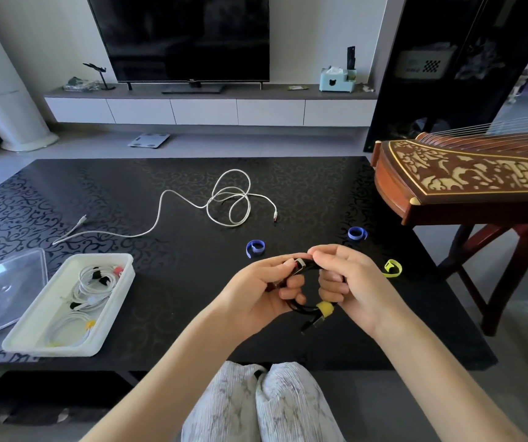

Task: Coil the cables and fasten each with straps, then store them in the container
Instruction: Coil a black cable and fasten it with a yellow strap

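Your left hand (256,288) and right hand (348,282) both hold the black cable (301,306), a small coil raised above the near edge of the bench (173,282). Each grip is closed on the coil, fingers curled through its loop. A yellow strap (325,309) is wrapped around the coil's lower part, and a connector hangs just below it.

The tray (119,282) sits on the bench, left of your hands. It holds white coiled cables with straps. A clear lid (4,288) lies just left of the tray.

The white cable (224,202) lies loose on the bench, beyond the tray and your hands. Two blue straps (255,248) (357,233) and one yellow-green strap (393,268) lie right of the tray, near your hands.
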{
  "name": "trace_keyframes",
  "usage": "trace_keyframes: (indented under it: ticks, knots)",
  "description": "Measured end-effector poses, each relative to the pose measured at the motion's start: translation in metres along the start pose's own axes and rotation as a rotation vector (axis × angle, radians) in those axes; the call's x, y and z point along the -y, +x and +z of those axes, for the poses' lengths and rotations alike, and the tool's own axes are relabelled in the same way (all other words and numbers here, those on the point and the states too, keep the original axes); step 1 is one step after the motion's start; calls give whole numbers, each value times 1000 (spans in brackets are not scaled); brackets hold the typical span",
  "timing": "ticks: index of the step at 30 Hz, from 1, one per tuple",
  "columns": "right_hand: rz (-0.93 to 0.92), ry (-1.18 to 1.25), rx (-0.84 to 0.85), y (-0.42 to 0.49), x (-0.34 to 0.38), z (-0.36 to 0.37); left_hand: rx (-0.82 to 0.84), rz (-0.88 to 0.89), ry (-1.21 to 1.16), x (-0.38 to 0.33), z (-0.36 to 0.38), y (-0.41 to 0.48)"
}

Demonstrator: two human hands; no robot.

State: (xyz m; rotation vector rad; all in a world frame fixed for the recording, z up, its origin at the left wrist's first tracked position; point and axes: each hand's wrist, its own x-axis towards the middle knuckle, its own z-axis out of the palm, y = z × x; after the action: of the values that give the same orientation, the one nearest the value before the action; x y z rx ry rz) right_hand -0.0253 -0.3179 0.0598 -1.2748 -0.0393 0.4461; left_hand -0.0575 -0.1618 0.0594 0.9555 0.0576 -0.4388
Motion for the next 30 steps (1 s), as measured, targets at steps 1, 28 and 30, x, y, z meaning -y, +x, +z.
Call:
trace_keyframes:
  ticks: [1, 28, 30]
  knots:
    - [-4, -5, 13, 0, 1, 0, 9, -12, -12, -1, -1, 1]
    - [-456, -1463, -413, 88, -49, -144, -408, 114, 148, -1, -40, 65]
    - [-393, -970, -233, 63, -30, -105, -417, 138, 169, -3, -40, 64]
